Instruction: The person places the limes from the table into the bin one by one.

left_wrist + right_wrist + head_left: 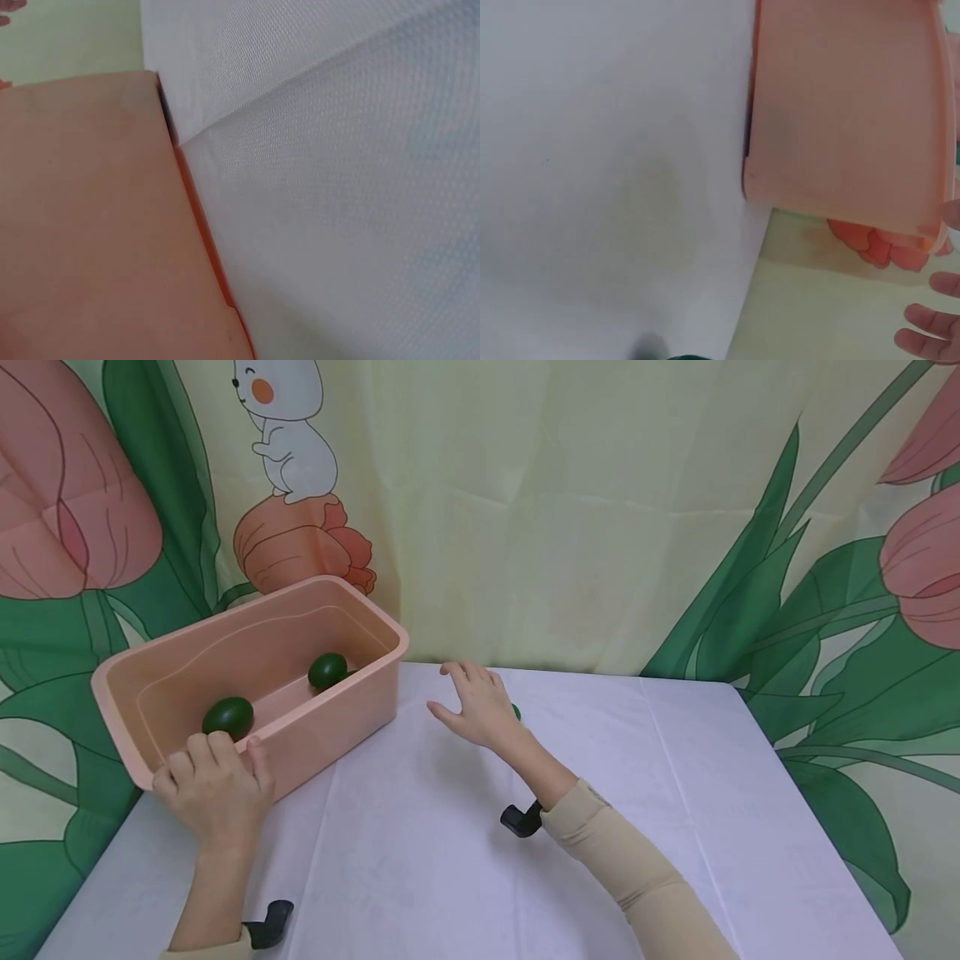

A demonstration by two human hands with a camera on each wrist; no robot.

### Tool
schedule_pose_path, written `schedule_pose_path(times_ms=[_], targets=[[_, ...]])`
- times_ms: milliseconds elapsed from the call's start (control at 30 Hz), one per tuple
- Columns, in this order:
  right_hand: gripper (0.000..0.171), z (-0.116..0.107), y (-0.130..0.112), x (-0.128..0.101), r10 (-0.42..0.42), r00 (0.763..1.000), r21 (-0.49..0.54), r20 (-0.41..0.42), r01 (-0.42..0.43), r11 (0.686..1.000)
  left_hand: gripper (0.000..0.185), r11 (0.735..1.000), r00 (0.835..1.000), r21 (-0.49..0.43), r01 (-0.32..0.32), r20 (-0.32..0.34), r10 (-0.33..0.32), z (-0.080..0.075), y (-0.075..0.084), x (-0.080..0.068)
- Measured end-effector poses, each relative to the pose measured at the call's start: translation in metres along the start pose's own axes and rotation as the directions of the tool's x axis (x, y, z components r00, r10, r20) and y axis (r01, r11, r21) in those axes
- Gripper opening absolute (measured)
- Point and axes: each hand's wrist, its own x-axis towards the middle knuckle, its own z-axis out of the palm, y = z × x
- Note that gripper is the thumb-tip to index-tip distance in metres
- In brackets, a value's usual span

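A pink plastic bin [337, 718] stands at the left of the table, with dark green, smooth, avocado-like oval things inside: one [228, 717] near the left hand, another [327, 671] farther right, and a sliver of a third behind the near wall. My left hand [217, 781] grips the bin's near rim, fingers curled over it at the left corner. To the right of the bin, above the table, my right hand [480, 706] is empty with fingers spread. Behind it peeks a green thing [517, 712], mostly hidden. The right wrist view catches several fingertips [930, 319] beside the bin's end.
A white cloth [420, 877] covers the table. Behind its back edge hangs a curtain [525, 527] printed with tulips and a white animal. Black wrist mounts [521, 820] show under both forearms.
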Motion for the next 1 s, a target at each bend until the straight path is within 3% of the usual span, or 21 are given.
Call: schedule_pose_path(times_ms=[1000], targets=[[0.058, 0.014, 0.063, -0.022, 0.150, 0.985, -0.025, 0.089, -0.149, 0.989, 0.052, 1.000, 1.000, 0.001, 0.000, 0.019, 0.000, 0.001, 0.000, -0.001]])
